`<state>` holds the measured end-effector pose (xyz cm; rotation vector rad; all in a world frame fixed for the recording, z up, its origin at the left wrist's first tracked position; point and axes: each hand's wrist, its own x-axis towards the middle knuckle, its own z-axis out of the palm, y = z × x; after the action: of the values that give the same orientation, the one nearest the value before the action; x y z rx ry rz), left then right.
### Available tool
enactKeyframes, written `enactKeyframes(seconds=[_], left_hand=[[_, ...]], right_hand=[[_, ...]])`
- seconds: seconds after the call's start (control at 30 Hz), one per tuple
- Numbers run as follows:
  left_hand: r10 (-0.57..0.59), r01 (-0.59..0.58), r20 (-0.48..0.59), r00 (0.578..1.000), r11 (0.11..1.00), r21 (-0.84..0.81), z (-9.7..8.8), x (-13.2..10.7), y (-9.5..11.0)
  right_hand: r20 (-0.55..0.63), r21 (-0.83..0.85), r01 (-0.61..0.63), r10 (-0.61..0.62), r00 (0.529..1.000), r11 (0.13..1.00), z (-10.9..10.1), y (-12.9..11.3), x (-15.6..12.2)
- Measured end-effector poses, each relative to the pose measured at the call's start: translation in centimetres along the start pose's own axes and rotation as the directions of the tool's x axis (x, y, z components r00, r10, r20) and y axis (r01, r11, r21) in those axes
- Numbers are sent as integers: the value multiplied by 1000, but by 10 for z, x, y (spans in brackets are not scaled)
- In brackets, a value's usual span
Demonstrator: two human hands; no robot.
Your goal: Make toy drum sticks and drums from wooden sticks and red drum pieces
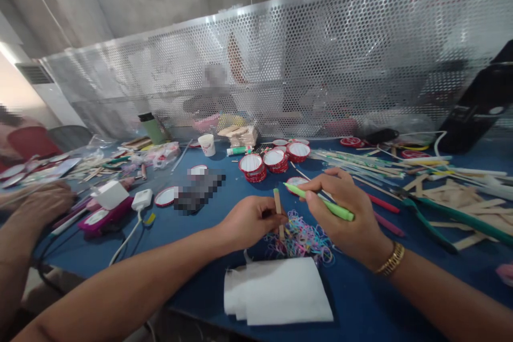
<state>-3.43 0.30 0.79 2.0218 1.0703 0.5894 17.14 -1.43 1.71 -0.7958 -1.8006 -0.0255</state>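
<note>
No lettering can be read anywhere in the frame. Marks present but illegible:
- small white paper cup [207, 145], upper centre-left: blurred red print on its wall
- red round lids with white insides [274, 159], centre: white pattern on the rims
- flat pink box [105, 218], left: round white label, print too small
- slim green plastic pen [326, 204], centre: any print too small to tell

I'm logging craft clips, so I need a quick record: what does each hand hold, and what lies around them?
left hand: pinches wooden stick, upright
right hand: grips green pen, tip near stick
beneath: coloured rubber bands on blue table
front: folded white sheet
right: green-handled pliers
behind: red-rimmed cups
</note>
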Motion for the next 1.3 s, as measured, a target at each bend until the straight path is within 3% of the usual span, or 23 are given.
enactKeyframes(seconds=[0.57,0.87,1.07,1.3], left_hand=[[44,-44,27,999,999,-24,0,-1,4],[23,-19,46,999,996,-89,0,1,2],[-21,21,4,1000,1000,-22,1,0,3],[21,-20,26,999,999,-44,1,-1,6]], right_hand=[[71,-11,111,-110,991,994,3,-10,-7],[65,-59,96,-92,994,994,3,-9,-5],[-54,-77,63,-67,996,995,-2,-1,-2],[10,-70,131,-131,991,989,0,-10,-6]])
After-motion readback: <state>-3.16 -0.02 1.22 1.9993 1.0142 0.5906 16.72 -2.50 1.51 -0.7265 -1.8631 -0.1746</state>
